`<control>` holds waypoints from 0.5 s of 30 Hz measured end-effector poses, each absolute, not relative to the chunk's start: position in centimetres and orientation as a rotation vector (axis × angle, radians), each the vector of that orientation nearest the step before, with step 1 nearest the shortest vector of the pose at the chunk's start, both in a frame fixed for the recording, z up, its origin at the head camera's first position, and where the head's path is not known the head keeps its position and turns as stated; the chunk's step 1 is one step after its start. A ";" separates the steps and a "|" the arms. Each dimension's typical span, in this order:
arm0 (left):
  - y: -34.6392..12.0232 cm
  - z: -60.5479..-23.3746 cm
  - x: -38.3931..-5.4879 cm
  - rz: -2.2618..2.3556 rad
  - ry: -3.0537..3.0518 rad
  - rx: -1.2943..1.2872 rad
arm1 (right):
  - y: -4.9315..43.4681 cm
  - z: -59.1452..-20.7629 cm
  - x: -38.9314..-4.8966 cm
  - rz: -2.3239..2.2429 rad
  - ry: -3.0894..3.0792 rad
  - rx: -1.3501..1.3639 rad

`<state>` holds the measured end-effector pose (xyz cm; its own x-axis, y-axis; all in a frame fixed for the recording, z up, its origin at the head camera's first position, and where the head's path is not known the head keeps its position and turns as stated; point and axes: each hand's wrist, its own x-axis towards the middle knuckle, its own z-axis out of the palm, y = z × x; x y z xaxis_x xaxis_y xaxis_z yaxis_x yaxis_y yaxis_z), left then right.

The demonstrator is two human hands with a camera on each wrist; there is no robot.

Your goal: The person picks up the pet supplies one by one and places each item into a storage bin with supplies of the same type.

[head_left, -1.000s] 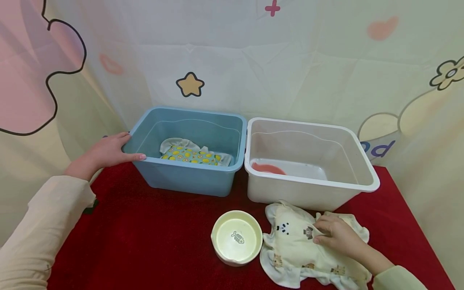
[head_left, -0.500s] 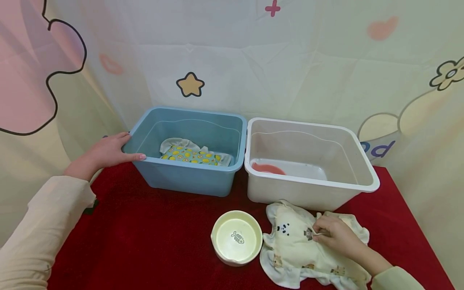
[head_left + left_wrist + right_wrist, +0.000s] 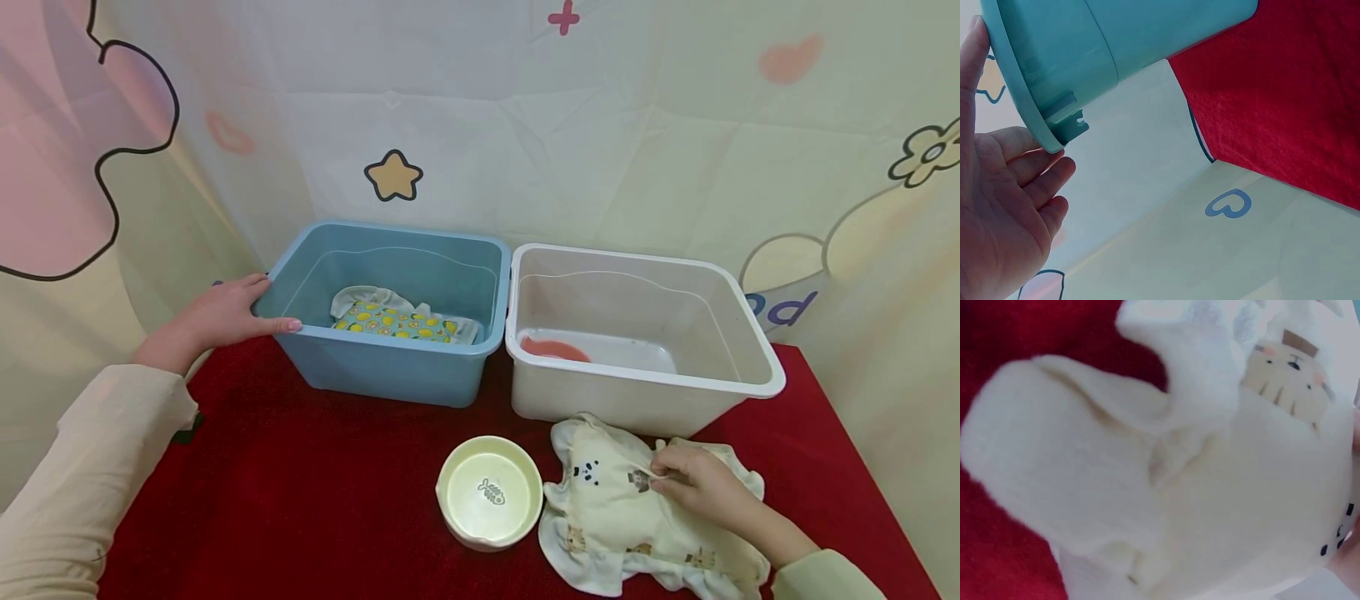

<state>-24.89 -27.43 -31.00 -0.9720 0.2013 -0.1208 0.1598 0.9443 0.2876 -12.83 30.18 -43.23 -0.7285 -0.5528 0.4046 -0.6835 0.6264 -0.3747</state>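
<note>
My left hand (image 3: 228,312) rests on the left front corner of a blue plastic bin (image 3: 390,371), its thumb along the front rim. The left wrist view shows loosely bent fingers (image 3: 1041,181) beside the bin's rim (image 3: 1019,94). On the right, my right hand (image 3: 697,483) pinches a fold of a cream, ruffle-edged cloth piece (image 3: 607,517) printed with animal faces. That cloth lies flat in front of the white bin (image 3: 600,396). A pale yellow bowl (image 3: 476,517) with a fishbone print stands to its left. Only a sliver of right hand (image 3: 1347,565) shows in the right wrist view.
Inside the blue bin lies a lemon-print cloth (image 3: 393,321) with a white ruffle. A coral-red object (image 3: 555,348), partly hidden by the front wall, lies in the white bin. Both bins stand side by side on a red cloth (image 3: 300,483), before a printed curtain (image 3: 480,125).
My right fingertips have shifted slightly and now draw a small fold of the cream cloth up between them. The left hand, bins and bowl stay where they were.
</note>
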 end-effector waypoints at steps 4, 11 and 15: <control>-27.5 -31.0 -24.9 0.414 2.952 0.278 | 30.3 -43.1 -12.8 0.778 -2.614 1.003; -27.5 -31.1 -24.9 0.402 2.954 0.277 | 30.2 -42.4 -12.7 0.790 -2.606 1.025; -27.5 -31.1 -25.0 0.400 2.955 0.279 | 30.3 -42.0 -12.7 0.765 -2.604 1.041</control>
